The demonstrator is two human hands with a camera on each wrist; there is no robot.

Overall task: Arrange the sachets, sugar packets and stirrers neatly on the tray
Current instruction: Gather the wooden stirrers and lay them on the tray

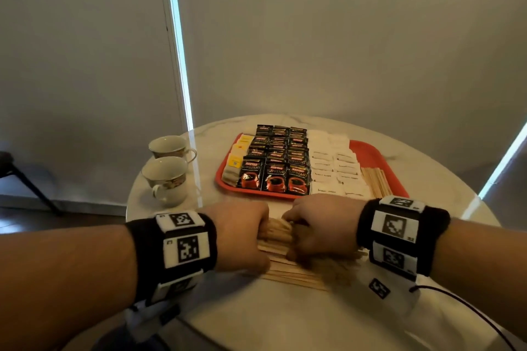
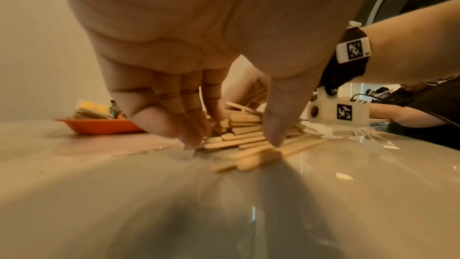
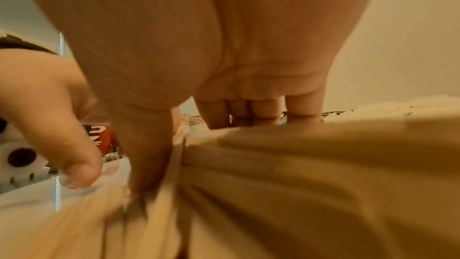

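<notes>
Item: loose wooden stirrers (image 1: pixel 278 232), a heap lying on the bench (image 1: pixel 256 316) at its near side, short of the tray (image 1: pixel 370 151). Sticks lie roughly parallel, running left to right, some fanned out flat toward the near edge.

Handling, as judged: light, stiff, thin and smooth; likely to slide over one another and over the glossy top. Best gathered as a bundle, squeezed at both ends, then lifted about the middle; single sticks would need a fingernail under one tip.

Left hand (image 1: pixel 242 234): fingers curled down at the left end of the heap, thumb (image 2: pixel 276 129) and fingertips (image 2: pixel 191 133) bearing on the stick ends. Right hand (image 1: pixel 316 229): fingers bent over the right part of the heap, thumb (image 3: pixel 147 157) pressed against the sticks; the wrist view there is blurred. Both hands grip the same heap.

Tray, red, far of the heap: yellow tea sachets (image 1: pixel 238 157) at left, black coffee sachets (image 1: pixel 275 164) in three columns, white sugar packets (image 1: pixel 335 165) in two columns, a short row of stirrers already laid (image 1: pixel 376 179) at right.

Also on the bench: two teacups (image 1: pixel 168 162) at far left, clear of the tray. Black cable (image 1: pixel 462 308) at near right.
</notes>
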